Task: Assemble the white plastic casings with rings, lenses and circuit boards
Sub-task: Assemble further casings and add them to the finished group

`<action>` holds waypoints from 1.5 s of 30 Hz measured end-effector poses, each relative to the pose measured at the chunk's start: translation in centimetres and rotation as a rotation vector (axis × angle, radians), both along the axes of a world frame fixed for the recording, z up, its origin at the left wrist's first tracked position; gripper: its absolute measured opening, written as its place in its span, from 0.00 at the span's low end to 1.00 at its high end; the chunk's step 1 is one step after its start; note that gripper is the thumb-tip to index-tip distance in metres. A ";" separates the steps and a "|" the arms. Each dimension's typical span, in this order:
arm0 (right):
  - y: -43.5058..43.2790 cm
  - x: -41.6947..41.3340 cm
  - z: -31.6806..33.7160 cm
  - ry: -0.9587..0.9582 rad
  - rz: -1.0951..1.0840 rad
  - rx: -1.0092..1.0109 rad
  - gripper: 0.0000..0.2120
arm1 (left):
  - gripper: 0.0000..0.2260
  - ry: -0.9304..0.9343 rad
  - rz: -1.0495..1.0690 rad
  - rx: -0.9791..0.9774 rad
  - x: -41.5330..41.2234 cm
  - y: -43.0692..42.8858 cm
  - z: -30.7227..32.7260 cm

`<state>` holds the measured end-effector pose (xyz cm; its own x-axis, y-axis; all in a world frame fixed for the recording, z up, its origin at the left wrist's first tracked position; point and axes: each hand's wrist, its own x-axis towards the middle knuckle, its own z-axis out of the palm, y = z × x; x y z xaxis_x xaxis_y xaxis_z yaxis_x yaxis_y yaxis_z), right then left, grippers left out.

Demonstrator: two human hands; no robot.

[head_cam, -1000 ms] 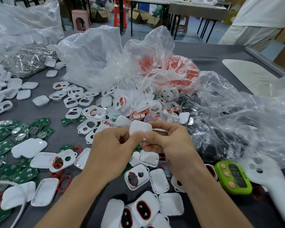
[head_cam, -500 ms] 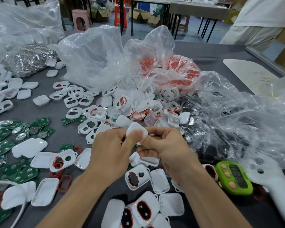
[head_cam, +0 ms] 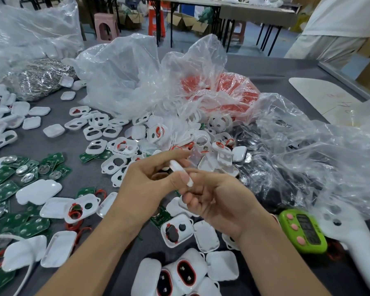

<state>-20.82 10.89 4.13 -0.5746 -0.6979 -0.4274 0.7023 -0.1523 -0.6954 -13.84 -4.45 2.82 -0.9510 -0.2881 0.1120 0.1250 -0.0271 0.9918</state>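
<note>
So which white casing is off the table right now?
The casing seen edge-on, held between the left hand and right hand; the rest lie loose on the table.

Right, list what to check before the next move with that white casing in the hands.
1. White casing pinched in the left hand: ok.
2. Right hand gripping it too: cannot tell.
3. Casing snapped shut all round: cannot tell, seen edge-on.
4. Green circuit boards laid out at left: ok.
5. Open casing with a black lens lying near the wrists: ok.
</note>
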 end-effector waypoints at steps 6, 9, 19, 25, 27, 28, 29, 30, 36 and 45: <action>-1.0 0.5 -0.9 0.370 -0.098 0.191 0.05 | 0.11 -0.067 0.433 -0.193 0.0 -0.4 -0.7; -1.2 0.8 -1.1 0.525 -0.170 0.264 0.06 | 0.11 -0.062 0.358 -0.206 0.0 -0.6 -0.9; -0.9 0.8 -1.3 0.813 -0.265 0.390 0.07 | 0.09 -0.081 0.359 -0.215 -0.1 -0.5 -0.9; -1.3 1.7 -2.2 1.285 -0.273 0.526 0.14 | 0.12 -0.122 0.425 -0.263 0.1 0.0 -0.5; -1.5 1.8 -2.4 1.325 -0.289 0.551 0.14 | 0.16 -0.095 0.434 -0.303 0.2 0.2 -0.3; -1.6 1.8 -2.6 1.330 -0.296 0.568 0.14 | 0.19 -0.078 0.443 -0.336 0.3 0.3 -0.1; -1.6 1.8 -2.8 1.333 -0.297 0.591 0.13 | 0.21 -0.064 0.452 -0.371 0.3 0.4 -0.1; -1.7 1.9 -3.0 1.335 -0.293 0.613 0.12 | 0.22 -0.056 0.462 -0.405 0.3 0.4 -0.1; -2.2 2.2 -2.6 1.208 -0.309 0.627 0.09 | 0.15 -0.059 0.433 -0.345 -0.2 0.3 -1.4; -1.7 2.4 -1.6 1.473 -0.548 0.889 0.06 | 0.15 -0.167 0.087 0.322 -0.7 0.8 -1.4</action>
